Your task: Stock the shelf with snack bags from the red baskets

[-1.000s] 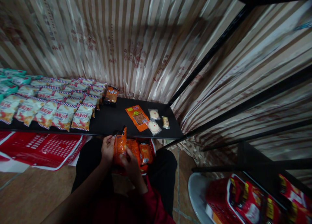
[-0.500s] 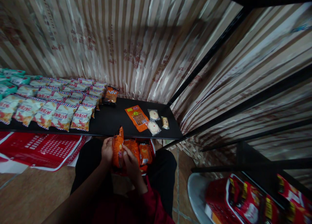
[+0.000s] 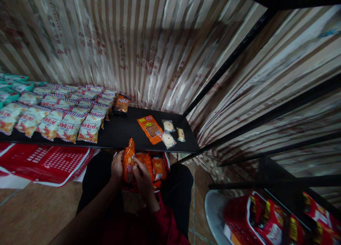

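An orange snack bag [image 3: 128, 163] is held upright between my hands, just in front of the black shelf [image 3: 117, 132]. My left hand [image 3: 116, 166] grips its left side, and my right hand [image 3: 141, 175] has thumb and fingers closed on its right side. Below and behind them, a red basket [image 3: 167, 163] between my knees holds more orange snack bags [image 3: 158, 168]. One orange and black bag [image 3: 122, 103] stands at the back of the shelf. Nearer the right lie a flat orange pouch [image 3: 150, 129], two round white wrapped cakes [image 3: 168, 139] and a small yellow wrapped piece [image 3: 180, 134].
Rows of white snack bags [image 3: 69, 126] fill the shelf's left part, with green bags [image 3: 7, 95] beyond. Under it sits a red basket [image 3: 77, 163]. A black shelf post [image 3: 226, 67] slants at right; a red basket of red bags [image 3: 237, 216] stands lower right.
The orange bag in my hands has tilted and turned slightly, its top shifting a little left. My right fingers have shifted slightly on it. The things on the shelf stay as they were.
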Action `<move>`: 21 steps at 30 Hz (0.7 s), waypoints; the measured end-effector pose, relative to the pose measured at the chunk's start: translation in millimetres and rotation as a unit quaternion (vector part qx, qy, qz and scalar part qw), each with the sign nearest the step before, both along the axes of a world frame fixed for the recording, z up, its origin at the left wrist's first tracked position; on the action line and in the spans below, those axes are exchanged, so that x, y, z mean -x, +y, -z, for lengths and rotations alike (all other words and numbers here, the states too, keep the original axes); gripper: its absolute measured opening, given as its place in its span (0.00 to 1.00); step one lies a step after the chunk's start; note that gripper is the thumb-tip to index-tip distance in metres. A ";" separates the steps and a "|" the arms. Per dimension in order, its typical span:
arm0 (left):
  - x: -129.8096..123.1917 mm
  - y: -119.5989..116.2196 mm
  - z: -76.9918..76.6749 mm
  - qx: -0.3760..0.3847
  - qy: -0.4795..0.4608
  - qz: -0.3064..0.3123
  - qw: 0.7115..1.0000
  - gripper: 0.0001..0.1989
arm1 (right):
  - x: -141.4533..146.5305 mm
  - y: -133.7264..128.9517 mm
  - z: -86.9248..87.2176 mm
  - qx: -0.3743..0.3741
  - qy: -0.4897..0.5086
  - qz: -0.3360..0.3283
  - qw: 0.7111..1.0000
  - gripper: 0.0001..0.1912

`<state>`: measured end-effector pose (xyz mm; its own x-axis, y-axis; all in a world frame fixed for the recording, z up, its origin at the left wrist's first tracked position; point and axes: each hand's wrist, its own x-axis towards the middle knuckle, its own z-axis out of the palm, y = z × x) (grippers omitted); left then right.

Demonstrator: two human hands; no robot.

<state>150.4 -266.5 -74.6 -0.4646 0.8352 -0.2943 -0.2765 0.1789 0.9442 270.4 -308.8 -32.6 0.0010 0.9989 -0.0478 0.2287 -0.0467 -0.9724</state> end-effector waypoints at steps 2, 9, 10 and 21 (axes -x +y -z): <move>0.6 -1.8 -3.3 -0.002 -0.005 0.006 1.000 0.14 | 1.1 0.0 -1.6 -0.002 -0.008 0.005 1.000 0.19; 2.2 -6.3 -15.0 0.022 0.003 0.014 1.000 0.14 | 2.6 0.8 -3.7 -0.009 -0.026 0.006 1.000 0.19; 2.6 -6.4 -15.6 0.020 0.007 0.013 1.000 0.13 | 2.9 0.7 -3.9 -0.008 -0.027 0.003 1.000 0.19; 4.0 -8.1 -25.1 -0.013 0.013 0.005 1.000 0.13 | 4.1 2.9 0.0 -0.026 -0.030 0.011 0.999 0.18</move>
